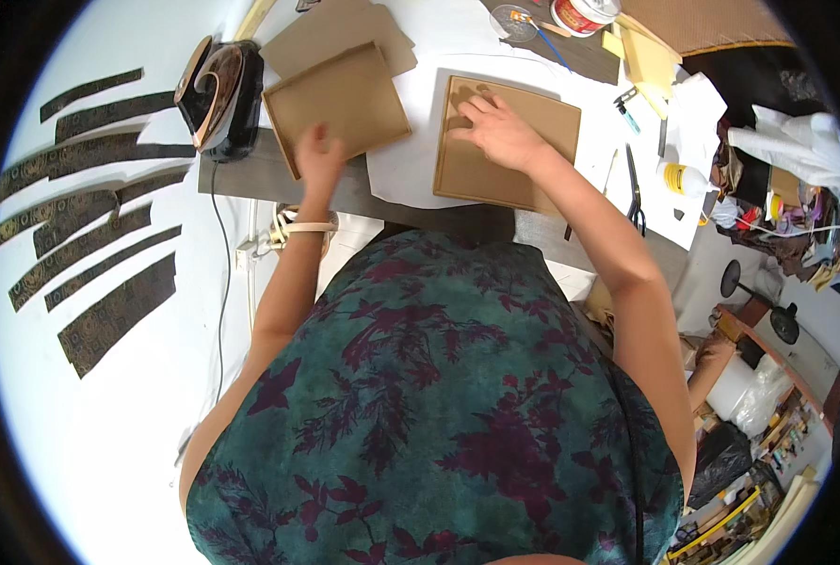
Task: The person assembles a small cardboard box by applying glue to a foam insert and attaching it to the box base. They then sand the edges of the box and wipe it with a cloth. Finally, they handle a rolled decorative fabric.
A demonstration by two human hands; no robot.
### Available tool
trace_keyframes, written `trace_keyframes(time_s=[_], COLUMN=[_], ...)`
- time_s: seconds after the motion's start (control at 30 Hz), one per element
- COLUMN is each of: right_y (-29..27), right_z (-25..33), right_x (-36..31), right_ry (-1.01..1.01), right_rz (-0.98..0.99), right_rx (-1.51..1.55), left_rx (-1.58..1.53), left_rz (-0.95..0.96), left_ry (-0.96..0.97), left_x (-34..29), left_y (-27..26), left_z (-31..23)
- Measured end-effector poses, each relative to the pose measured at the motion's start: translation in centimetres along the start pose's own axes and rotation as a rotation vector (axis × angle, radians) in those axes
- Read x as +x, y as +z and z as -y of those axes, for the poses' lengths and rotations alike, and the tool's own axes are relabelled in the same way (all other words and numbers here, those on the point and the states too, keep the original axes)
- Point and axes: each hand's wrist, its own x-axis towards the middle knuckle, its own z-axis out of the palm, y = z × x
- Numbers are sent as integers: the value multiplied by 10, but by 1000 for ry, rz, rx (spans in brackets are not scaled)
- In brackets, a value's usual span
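Two shallow brown cardboard trays lie on the worktable. My right hand (500, 132) rests over the right tray (509, 179), its fingers spread across the inside near the left wall. Beside it, turned at an angle, is the left tray (345, 99), with raised edges and a bare floor. My left hand (321, 155) is at this tray's near edge, its fingers blurred and partly curled. Whether it touches the edge I cannot tell. Behind the left tray are flat brown cardboard pieces (321, 33).
An iron (218, 89) stands left of the trays, its cord hanging down. To the right lie scissors (635, 188), a cutter knife (627, 111) and a white glue bottle (686, 179). A white tub (585, 13) and a clear dish (512, 23) stand at the back. Dark patterned strips (119, 282) hang at left.
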Motion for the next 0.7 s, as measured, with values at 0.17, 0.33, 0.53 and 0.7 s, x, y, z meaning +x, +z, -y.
trace_keyframes(time_s=[0.17,0.33,0.53,0.7], right_y=[-19,-24,-37,-65], right_z=[-5,-5,3,-4], right_x=[14,36,34,6], right_ry=[-190,-313,-274,-189], right_rz=[66,32,19,2], right_rx=[-164,-184,-194,-180], left_rx=[-298,-117,-178,-288], left_rz=[563,631,476,525], left_ry=[-41,-111,-23,142], left_x=[-49,-60,-67,-70], left_y=[70,78,75,89], left_z=[-83,-94,-114,-140])
